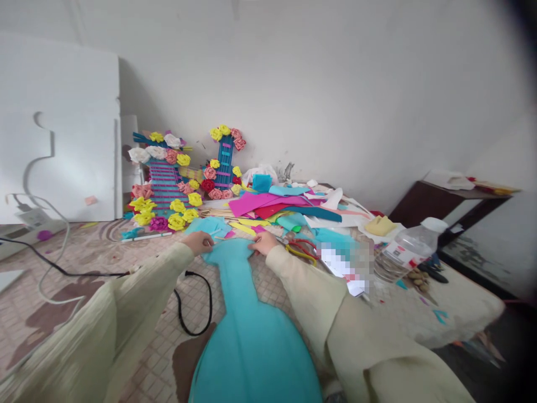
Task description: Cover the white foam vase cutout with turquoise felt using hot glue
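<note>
A turquoise lute-shaped cutout (251, 341) lies on the table, its rounded body toward me and its narrow neck pointing away. At the far end of the neck, my left hand (198, 243) is closed with its fingers pinched on the left corner. My right hand (264, 243) pinches the opposite corner in the same way. A crease or seam runs down the middle of the cutout. Just beyond my hands are light blue paper scraps (207, 225). Scissors with red and yellow handles (302, 251) lie right of my right hand.
Two flower-decorated pieces (165, 182) stand against the wall. Coloured sheets (268, 204) are heaped at the back. On the right is a clear plastic bottle (409, 252). A black cable (210, 313) loops left of the cutout. White boards (62, 129) lean at the left.
</note>
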Demonstrator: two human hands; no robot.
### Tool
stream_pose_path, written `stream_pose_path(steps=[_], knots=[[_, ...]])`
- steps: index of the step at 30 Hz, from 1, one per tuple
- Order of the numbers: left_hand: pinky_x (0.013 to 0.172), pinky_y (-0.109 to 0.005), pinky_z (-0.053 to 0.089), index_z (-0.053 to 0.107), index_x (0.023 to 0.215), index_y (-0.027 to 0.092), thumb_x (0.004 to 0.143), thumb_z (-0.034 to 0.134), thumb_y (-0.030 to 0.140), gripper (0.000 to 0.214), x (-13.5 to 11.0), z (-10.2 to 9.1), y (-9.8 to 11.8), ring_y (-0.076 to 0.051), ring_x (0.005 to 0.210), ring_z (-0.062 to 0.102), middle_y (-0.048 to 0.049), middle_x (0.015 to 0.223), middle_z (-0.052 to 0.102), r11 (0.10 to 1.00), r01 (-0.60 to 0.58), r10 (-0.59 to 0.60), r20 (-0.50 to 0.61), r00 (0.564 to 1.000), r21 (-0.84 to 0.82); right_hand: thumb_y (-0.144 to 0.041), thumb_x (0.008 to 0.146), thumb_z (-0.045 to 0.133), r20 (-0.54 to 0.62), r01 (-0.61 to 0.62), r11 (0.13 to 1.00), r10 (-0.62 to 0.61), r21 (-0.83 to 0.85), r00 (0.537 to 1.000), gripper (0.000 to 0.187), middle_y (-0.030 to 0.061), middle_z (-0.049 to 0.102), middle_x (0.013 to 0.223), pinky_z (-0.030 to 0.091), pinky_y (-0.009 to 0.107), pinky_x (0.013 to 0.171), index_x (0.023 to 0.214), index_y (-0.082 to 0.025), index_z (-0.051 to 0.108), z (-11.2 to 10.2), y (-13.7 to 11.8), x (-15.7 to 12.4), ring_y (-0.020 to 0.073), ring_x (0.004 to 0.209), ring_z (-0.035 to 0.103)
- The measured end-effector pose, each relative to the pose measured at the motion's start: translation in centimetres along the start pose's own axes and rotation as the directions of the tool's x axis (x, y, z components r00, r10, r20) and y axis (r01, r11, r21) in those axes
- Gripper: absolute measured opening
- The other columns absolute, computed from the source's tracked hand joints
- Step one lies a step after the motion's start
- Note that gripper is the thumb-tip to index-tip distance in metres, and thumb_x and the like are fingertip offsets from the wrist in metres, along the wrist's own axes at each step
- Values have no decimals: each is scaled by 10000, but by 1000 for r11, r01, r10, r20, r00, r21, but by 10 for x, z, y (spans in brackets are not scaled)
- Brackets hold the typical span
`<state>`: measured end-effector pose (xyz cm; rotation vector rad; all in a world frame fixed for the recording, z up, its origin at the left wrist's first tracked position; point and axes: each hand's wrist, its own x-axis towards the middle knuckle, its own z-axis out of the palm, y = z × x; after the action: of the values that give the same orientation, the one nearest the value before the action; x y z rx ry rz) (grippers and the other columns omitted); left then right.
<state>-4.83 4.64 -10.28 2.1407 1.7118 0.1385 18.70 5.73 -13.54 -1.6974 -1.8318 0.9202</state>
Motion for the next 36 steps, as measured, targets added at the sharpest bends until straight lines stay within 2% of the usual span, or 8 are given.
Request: stream_pose_path(steps=[9, 13, 16, 21, 24, 27, 32, 36], knots=[[740, -344, 439, 569, 894, 135, 772, 509, 359, 261, 3, 3, 3, -152, 782, 556, -29, 831, 594, 997, -23, 22, 10, 1000, 72, -296, 614, 654, -109, 8, 991, -22, -133, 994, 288, -23, 563, 521, 401, 224, 537, 849, -153, 569, -4, -6, -13, 125, 498, 556], [747, -351, 443, 567, 903, 128, 774, 515, 335, 250, 3, 5, 1, -153, 793, 557, -29, 840, 594, 997, -36, 35, 23, 999, 61, -338, 694, 575, -109, 9, 987, -27, -163, 994, 280, -21, 564, 526, 391, 229, 537, 894, -148, 529, -14, -11, -26, 118, 476, 539], [754, -346, 444, 577, 880, 128, 774, 515, 333, 239, 1, 6, 0, -151, 796, 562, -28, 845, 602, 998, -46, 45, 28, 999, 46, -377, 728, 525, -27, 19, 987, -24, -162, 999, 254, -36, 561, 500, 371, 218, 467, 872, -169, 514, -20, -9, -47, 98, 386, 499], [739, -341, 453, 589, 869, 126, 754, 532, 321, 233, -1, 8, 1, -157, 792, 576, -38, 857, 623, 997, -57, 58, -15, 998, 57, -440, 593, 644, 230, 115, 984, -81, -137, 970, 412, -50, 578, 531, 342, 209, 412, 884, -192, 490, -22, 5, -97, 101, 374, 504], [796, -350, 435, 573, 969, 131, 776, 448, 294, 282, -1, 10, 8, -187, 876, 568, -88, 992, 607, 993, -70, 79, -96, 992, 90, -420, 544, 679, 237, 191, 968, -149, -166, 960, 538, -26, 600, 634, 343, 208, 442, 979, -182, 469, -21, 11, -118, 121, 495, 544], [937, -346, 338, 486, 1129, 121, 778, 382, 303, 410, 0, 18, 22, -223, 1097, 447, -116, 1190, 498, 981, -137, 158, -155, 975, 138, -398, 552, 675, 225, 225, 951, -176, -210, 958, 577, -16, 599, 638, 356, 216, 504, 1037, -165, 467, -20, 13, -125, 140, 590, 559], [1005, -366, 245, 402, 1216, 110, 772, 410, 345, 502, -2, 40, 47, -239, 1206, 315, -135, 1316, 351, 937, -275, 299, -87, 950, 215, -337, 570, 662, 242, 242, 947, -190, -209, 951, 525, -10, 601, 634, 360, 213, 528, 1036, -155, 502, -19, 10, -129, 139, 609, 555], [1006, -418, 219, 374, 1237, 118, 795, 392, 329, 490, -2, 52, 50, -254, 1217, 291, -144, 1328, 327, 907, -331, 355, -49, 934, 260, -262, 577, 654, 278, 211, 966, -163, -152, 947, 448, -22, 591, 615, 360, 198, 512, 997, -160, 536, -22, 5, -132, 120, 579, 543]])
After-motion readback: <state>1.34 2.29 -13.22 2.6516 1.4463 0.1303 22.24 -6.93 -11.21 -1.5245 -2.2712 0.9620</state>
